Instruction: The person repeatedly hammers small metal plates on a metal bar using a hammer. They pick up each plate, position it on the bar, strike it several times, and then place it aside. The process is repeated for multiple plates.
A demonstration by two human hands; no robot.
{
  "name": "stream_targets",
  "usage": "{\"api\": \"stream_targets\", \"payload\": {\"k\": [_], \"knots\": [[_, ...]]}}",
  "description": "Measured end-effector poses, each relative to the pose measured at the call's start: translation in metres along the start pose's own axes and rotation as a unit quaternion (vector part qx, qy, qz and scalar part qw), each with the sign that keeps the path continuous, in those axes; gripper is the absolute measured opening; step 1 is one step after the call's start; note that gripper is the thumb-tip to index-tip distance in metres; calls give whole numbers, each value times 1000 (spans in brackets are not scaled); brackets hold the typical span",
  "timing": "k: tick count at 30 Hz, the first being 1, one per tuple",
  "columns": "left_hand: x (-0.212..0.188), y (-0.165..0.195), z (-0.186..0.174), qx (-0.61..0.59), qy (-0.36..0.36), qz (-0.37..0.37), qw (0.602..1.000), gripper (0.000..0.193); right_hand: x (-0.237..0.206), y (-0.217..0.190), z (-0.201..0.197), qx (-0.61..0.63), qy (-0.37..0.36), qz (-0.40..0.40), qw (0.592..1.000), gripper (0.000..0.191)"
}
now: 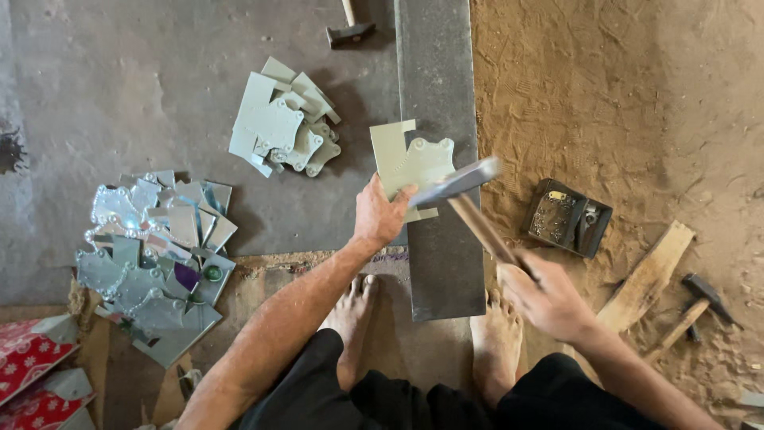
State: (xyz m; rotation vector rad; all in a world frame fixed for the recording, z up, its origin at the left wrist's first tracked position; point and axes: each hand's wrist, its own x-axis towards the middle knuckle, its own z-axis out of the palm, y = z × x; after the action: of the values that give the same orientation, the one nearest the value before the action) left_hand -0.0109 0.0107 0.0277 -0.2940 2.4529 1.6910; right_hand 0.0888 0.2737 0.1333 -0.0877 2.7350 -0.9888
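My left hand presses a pale, flat metal plate with scalloped edges onto a long dark steel bar lying on the floor. My right hand grips the wooden handle of a hammer; its grey head is blurred and hovers just above the plate's right edge. My bare feet rest on either side of the bar's near end.
A heap of pale cut plates lies left of the bar. A larger pile of shiny plates sits further left. A dark box of small parts, a wooden plank and another hammer lie on sand at right. A third hammer rests at top.
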Motion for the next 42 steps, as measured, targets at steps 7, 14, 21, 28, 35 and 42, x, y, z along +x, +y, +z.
{"api": "stream_targets", "payload": {"k": [7, 14, 21, 28, 35, 42], "knots": [[-2, 2, -1, -12, 17, 35, 999, 43, 5, -5, -27, 44, 160, -190, 968, 29], [0, -3, 2, 9, 16, 34, 999, 41, 20, 11, 22, -101, 5, -97, 990, 33], [12, -4, -20, -25, 36, 63, 997, 74, -25, 77, 46, 89, -231, 145, 958, 41], [4, 10, -45, -47, -18, 72, 996, 81, -4, 95, 30, 309, -41, 158, 937, 30], [-11, 29, -53, -196, -69, -7, 978, 89, 42, 44, -4, 397, -85, 258, 876, 19], [-14, 44, -67, -205, -80, -72, 973, 104, 78, 15, 2, 452, -117, 202, 861, 16]]}}
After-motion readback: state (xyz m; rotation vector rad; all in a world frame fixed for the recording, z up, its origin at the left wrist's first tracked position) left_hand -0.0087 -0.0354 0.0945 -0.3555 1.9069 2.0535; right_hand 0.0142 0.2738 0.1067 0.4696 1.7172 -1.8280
